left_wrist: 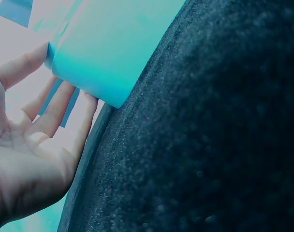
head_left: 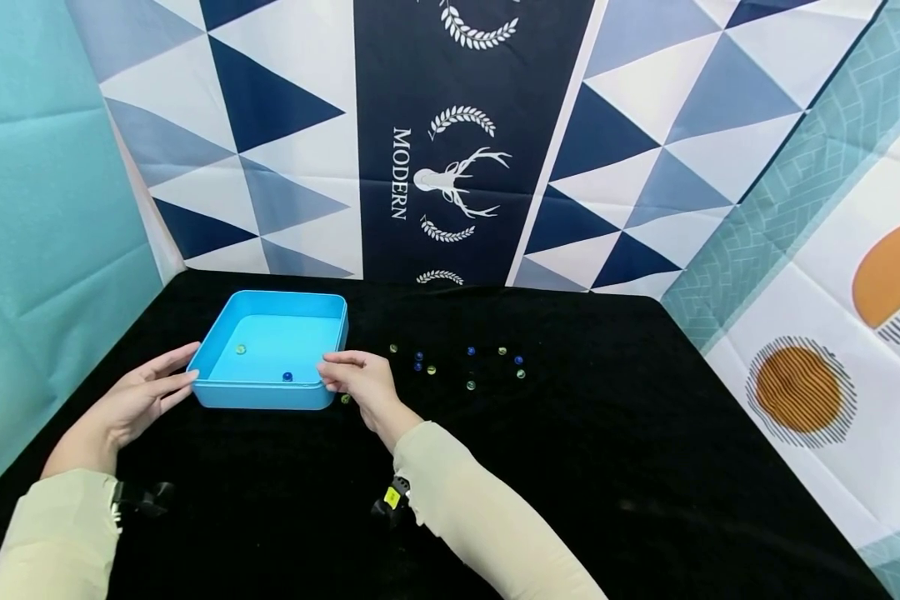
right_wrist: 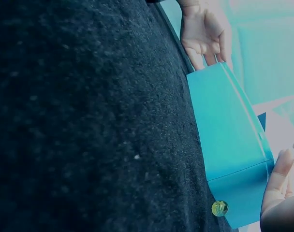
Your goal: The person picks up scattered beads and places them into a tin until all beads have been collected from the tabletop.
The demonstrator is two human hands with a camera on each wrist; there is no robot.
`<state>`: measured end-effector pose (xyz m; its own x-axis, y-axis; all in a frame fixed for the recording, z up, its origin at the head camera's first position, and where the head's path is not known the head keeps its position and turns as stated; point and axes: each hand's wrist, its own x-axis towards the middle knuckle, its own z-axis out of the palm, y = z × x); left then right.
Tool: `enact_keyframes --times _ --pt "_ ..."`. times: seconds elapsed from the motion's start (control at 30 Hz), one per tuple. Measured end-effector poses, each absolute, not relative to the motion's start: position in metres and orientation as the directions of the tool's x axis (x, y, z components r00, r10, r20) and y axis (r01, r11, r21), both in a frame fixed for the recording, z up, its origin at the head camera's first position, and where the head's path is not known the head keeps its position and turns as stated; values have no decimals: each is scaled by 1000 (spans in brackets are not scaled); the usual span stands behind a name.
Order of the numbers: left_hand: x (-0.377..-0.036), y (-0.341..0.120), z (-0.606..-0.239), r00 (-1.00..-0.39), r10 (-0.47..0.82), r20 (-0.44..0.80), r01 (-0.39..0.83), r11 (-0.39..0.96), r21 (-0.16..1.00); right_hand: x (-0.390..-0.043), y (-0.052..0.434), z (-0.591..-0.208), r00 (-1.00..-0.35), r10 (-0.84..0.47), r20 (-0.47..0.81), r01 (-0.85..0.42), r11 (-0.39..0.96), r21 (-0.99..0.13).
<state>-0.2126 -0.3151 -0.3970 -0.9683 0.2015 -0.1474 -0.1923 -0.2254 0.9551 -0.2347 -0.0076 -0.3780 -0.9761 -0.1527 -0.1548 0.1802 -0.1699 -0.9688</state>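
Observation:
A light-blue square box (head_left: 262, 395), open at the top, stands at the left of the black-covered table. Inside it lie a yellow-green marble (head_left: 241, 349) and a dark blue marble (head_left: 288, 377). My left hand (head_left: 138, 400) touches the box's left side with spread, fairly straight fingers, its thumb near the rim. Over the front right corner is my right hand (head_left: 363, 385), thumb and fingertips close together; whether anything is between them is hidden. Beside that corner, under the right hand, sits a yellow-green marble (right_wrist: 220, 208) on the cloth.
Several blue and yellow-green marbles lie scattered right of the box, among them a blue marble (head_left: 471, 351) and a greenish marble (head_left: 521, 374). A patterned cloth (head_left: 450, 167) hangs behind the black table (head_left: 570, 467), with further cloths at both sides.

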Motion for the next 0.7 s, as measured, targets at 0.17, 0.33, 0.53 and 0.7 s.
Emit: enact_keyframes --times 0.17,0.33,0.53,0.7 --pt "-213 -316 -399 -968 195 -157 -200 -224 954 -230 1 -380 -977 -170 -132 162 -178 -971" --pt "-216 -317 -400 -969 179 -173 -207 -192 959 -227 10 -384 -981 -166 -105 138 -203 -970" --pt "-215 -316 -400 -971 162 -177 -205 -175 963 -222 24 -388 -980 -184 -75 113 -207 -972" --pt "-214 -313 -400 -970 158 -186 -213 -178 961 -216 44 -391 -976 -205 -69 111 -203 -973"
